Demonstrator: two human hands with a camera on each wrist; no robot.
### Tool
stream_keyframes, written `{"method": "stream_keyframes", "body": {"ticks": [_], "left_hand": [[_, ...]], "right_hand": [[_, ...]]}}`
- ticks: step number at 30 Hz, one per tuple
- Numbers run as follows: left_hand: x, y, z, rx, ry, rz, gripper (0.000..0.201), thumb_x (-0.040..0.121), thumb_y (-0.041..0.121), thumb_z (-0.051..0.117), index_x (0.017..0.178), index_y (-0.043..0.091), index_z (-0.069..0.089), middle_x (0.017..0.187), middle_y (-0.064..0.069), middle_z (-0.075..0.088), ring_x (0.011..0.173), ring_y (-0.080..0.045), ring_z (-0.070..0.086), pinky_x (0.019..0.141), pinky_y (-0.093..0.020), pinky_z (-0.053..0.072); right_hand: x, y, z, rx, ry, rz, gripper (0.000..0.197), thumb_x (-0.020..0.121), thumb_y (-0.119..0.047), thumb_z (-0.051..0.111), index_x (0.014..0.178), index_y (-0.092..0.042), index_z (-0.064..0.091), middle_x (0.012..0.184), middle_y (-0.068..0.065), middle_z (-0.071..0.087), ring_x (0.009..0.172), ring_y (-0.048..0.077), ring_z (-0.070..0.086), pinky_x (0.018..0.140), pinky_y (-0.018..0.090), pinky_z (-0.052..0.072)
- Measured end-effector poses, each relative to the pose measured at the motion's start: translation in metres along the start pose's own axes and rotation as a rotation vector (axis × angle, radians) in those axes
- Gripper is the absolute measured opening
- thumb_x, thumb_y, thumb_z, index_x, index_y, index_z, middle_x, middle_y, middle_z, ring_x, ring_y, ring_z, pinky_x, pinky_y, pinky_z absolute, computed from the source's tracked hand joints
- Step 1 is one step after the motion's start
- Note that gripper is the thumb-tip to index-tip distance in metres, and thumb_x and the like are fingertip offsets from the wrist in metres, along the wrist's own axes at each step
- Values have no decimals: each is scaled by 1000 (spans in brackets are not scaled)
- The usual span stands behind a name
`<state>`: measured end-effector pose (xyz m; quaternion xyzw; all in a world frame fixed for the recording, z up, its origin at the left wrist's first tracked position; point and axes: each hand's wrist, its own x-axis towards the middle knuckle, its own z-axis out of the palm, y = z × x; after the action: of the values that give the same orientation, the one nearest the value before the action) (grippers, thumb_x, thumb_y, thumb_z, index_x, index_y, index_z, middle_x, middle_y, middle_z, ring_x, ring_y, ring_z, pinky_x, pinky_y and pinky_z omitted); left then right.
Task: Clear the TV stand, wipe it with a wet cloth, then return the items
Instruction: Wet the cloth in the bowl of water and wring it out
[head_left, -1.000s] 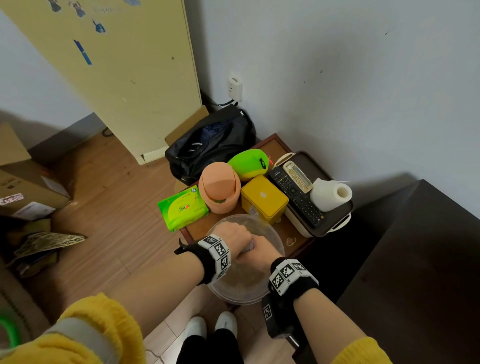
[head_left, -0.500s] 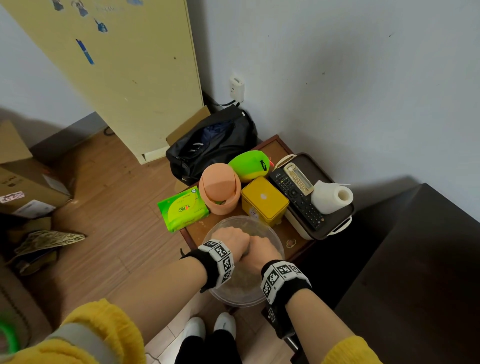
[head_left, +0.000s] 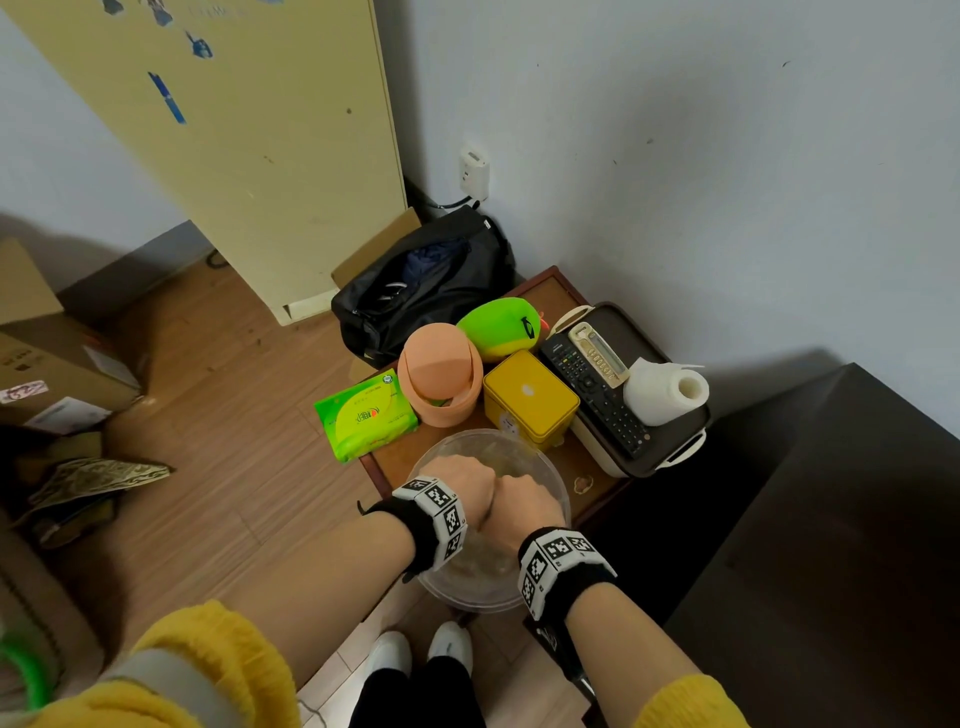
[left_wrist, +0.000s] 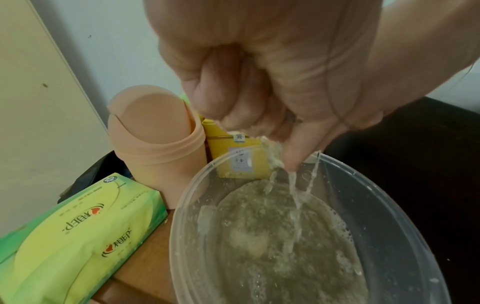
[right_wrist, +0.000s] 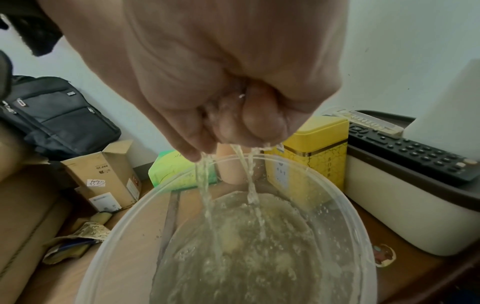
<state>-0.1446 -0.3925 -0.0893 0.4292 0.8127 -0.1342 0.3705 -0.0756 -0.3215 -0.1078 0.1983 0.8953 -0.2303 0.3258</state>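
Head view: left hand (head_left: 464, 480) and right hand (head_left: 524, 506) are fisted side by side over the clear plastic bowl (head_left: 558, 486), fingers curled tight on a wet cloth (left_wrist: 271, 147), mostly hidden. Water streams (right_wrist: 205, 185) into the bowl. Bowl sits on the wooden stand (head_left: 558, 291), near the yellow tin (head_left: 530, 397), peach bin (head_left: 441, 374), green tissue pack (head_left: 363, 415).

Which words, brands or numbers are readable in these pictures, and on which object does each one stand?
"相印": on the green tissue pack, printed upside down in the left wrist view.
"PAP 20": on the small cardboard box on the floor.
Handwritten number on that box's white sticker: too unclear to read.
Yellow tin label and side characters: too small.
Remote control buttons and brand: too small.
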Motion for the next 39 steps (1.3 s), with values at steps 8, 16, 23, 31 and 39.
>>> {"method": "stream_keyframes", "body": {"ticks": [8, 16, 23, 31, 39], "left_hand": [[2, -2, 7, -32, -59, 32, 15, 82, 25, 59, 80, 12, 66, 87, -10, 69, 80, -27, 66, 66, -33, 51], [3, 1, 7, -199, -158, -6, 22, 80, 19, 57, 60, 12, 51, 67, -8, 56, 60, -24, 55, 56, -32, 46], [8, -9, 14, -278, -300, 13, 16, 65, 23, 62, 55, 14, 52, 59, -6, 55, 65, -26, 57, 59, -34, 44], [-1, -20, 27, -229, -268, 71, 23, 72, 31, 66, 62, 15, 54, 59, -1, 52, 68, -28, 57, 65, -38, 50], [-19, -31, 26, 60, 18, 85, 36, 84, 30, 63, 115, 16, 51, 115, -7, 61, 105, -29, 60, 79, -39, 49]], "right_hand": [[-6, 2, 9, -118, 45, -71, 20, 86, -26, 54, 94, -13, 67, 97, 10, 71, 91, 31, 67, 68, 34, 47], [-10, 7, 11, -180, 66, -125, 24, 85, -26, 55, 103, -14, 64, 99, 9, 70, 91, 32, 67, 71, 37, 49], [-12, 5, 15, -179, 79, -187, 35, 84, -34, 57, 110, -11, 58, 106, 10, 67, 98, 34, 64, 80, 41, 50], [-14, -5, 26, -164, 103, -205, 31, 89, -26, 55, 113, -8, 53, 114, 13, 63, 104, 35, 61, 82, 40, 48], [-12, 3, 24, 162, 27, -221, 46, 76, -34, 68, 111, -17, 43, 115, 2, 48, 105, 26, 54, 84, 42, 47]]}}
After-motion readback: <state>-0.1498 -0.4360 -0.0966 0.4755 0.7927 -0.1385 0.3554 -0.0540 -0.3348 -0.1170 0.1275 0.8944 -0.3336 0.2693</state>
